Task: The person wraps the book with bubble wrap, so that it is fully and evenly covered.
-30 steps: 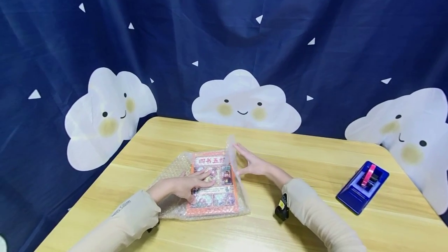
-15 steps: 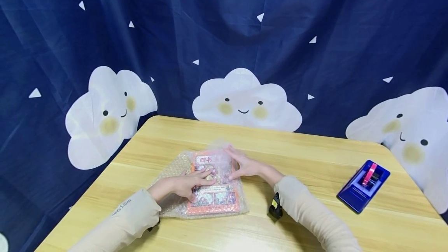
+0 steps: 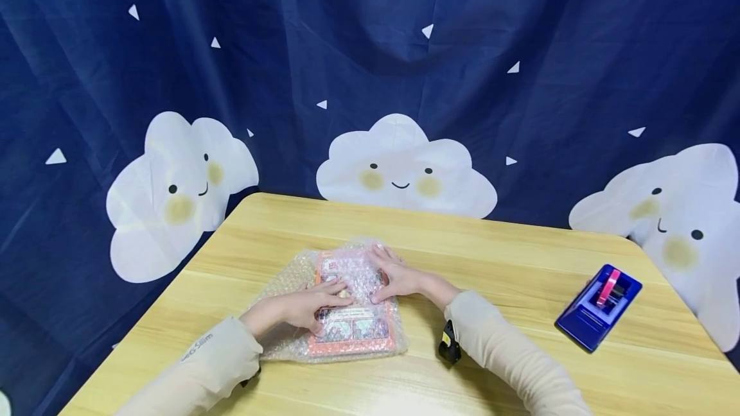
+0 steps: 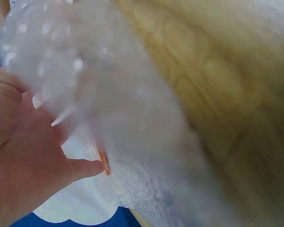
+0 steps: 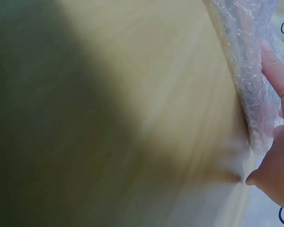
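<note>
- Left hand [image 3: 297,309]: fingers spread, resting over the book [image 3: 355,329].
- Book lies in bubble wrap [image 3: 289,278], left of table centre.
- Right hand [image 3: 401,277]: fingers relaxed, touching wrap's right side.
- Tabletop [image 3: 491,255] stretches rightward to blue tape dispenser [image 3: 585,327], near right edge.
- We count two hands, one book, one dispenser.

A blue tape dispenser [image 3: 598,309] sits on the table [image 3: 491,252] — navy curtain [image 3: 370,56] (smiling clouds [image 3: 405,162]) behind

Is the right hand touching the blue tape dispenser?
No, the right hand rests on the bubble wrap, well apart from the blue tape dispenser.
</note>
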### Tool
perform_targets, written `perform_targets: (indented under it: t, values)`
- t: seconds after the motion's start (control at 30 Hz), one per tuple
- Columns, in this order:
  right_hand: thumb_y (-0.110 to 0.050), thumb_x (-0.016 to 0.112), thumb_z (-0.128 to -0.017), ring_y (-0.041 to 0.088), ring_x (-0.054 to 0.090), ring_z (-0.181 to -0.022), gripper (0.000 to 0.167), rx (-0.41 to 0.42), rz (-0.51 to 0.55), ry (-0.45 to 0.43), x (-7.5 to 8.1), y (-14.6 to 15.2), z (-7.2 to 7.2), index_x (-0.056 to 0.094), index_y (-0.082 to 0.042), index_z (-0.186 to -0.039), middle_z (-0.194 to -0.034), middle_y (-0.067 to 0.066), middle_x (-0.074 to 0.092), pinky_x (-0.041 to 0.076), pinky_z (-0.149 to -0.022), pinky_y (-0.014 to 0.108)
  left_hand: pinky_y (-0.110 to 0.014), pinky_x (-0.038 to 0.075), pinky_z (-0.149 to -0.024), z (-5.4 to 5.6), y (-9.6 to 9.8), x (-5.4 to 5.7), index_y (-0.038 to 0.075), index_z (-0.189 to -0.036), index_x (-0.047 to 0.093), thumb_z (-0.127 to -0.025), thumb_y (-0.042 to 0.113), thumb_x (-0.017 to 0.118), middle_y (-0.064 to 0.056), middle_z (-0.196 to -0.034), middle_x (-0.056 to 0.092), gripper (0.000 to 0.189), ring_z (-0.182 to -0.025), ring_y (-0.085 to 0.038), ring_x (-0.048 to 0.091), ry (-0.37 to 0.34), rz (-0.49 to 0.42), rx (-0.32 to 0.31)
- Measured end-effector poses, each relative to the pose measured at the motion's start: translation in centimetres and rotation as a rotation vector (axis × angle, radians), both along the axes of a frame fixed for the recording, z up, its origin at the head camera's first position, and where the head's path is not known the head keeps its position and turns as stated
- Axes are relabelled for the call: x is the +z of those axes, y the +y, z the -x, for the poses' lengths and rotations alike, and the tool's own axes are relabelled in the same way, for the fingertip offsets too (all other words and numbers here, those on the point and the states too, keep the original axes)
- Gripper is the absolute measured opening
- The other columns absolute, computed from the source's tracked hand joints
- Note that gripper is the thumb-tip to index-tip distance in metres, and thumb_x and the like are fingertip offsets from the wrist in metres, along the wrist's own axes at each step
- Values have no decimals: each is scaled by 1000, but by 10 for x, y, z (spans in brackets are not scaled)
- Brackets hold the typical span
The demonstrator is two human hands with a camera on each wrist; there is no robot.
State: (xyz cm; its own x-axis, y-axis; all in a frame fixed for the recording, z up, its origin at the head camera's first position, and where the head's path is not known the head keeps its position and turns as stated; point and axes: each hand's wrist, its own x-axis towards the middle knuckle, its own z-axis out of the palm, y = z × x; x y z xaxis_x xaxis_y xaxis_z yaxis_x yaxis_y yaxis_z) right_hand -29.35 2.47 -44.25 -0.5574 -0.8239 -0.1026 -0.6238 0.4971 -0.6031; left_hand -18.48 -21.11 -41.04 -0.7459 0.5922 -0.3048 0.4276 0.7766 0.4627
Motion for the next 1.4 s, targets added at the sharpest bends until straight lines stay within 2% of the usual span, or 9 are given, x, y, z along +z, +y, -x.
perform_targets:
  t: [0.2,0.33,0.4,0.47,0.63,0.73,1.03,1.27,1.4]
  values:
    - [-38,71,-76,35,-14,-136,100,0,-40,-9,2,-2,0,8,-9,-147,-151,16,-9,-3,-103,63,-71,13,-96,-2,-1,-4,22,-140,39,-74,12,71,-19,-151,-3,74,-136,-39,10,24,-23,39]
    - [-38,71,-76,34,-15,-136,99,6,-73,-10,4,-4,0,8,-9,-147,-151,15,-10,-3,-102,63,-56,32,-98,-3,-1,-6,23,-139,41,-70,10,74,-20,-148,-21,77,-136,-39,11,59,-24,57]
    - [-39,70,-77,33,-16,-136,99,7,-94,-10,6,-5,0,7,-10,-147,-151,14,-11,-3,-103,63,-46,42,-93,-3,-1,-7,23,-138,41,-69,8,74,-20,-146,-26,79,-135,-40,13,74,-33,54]
    - [-39,70,-77,33,-16,-136,99,2,-111,-8,8,-6,0,7,-10,-147,-151,14,-11,-3,-103,63,-43,45,-89,-3,-2,-7,23,-138,42,-70,7,73,-20,-146,-25,77,-134,-43,13,77,-38,44]
    - [-41,69,-77,32,-16,-137,97,-12,-145,-5,11,-7,-1,8,-11,-147,-151,13,-11,-3,-103,62,-54,25,-103,0,-5,-7,16,-137,43,-75,10,70,-21,-151,-1,69,-135,-41,11,63,-56,-32]
    - [-41,67,-78,31,-16,-137,96,-12,-158,-11,12,-8,-2,8,-10,-147,-151,12,-12,-3,-103,62,-56,20,-105,2,-5,-6,12,-137,43,-75,12,71,-20,-150,11,68,-136,-39,12,54,-57,-64]
    - [-36,60,-85,38,-12,-136,83,-11,-70,14,14,-13,-10,15,-1,-145,-149,22,-9,0,-107,56,-61,19,-102,2,-4,-2,11,-136,43,-74,13,70,-21,-149,14,68,-135,-43,12,45,-64,-80]
    - [-28,48,-92,44,-7,-135,69,-105,-1,101,3,-25,-25,15,7,-142,-146,31,-5,4,-107,56,-60,19,-103,2,-5,-5,10,-136,43,-74,14,70,-19,-150,14,68,-135,-41,12,34,-75,-77]
    - [-32,44,-94,45,-7,-134,68,-153,11,138,-2,-30,-31,16,7,-142,-146,30,-6,5,-106,59,-60,19,-103,2,-6,-7,10,-136,44,-74,14,70,-20,-149,14,68,-135,-40,12,28,-79,-70]
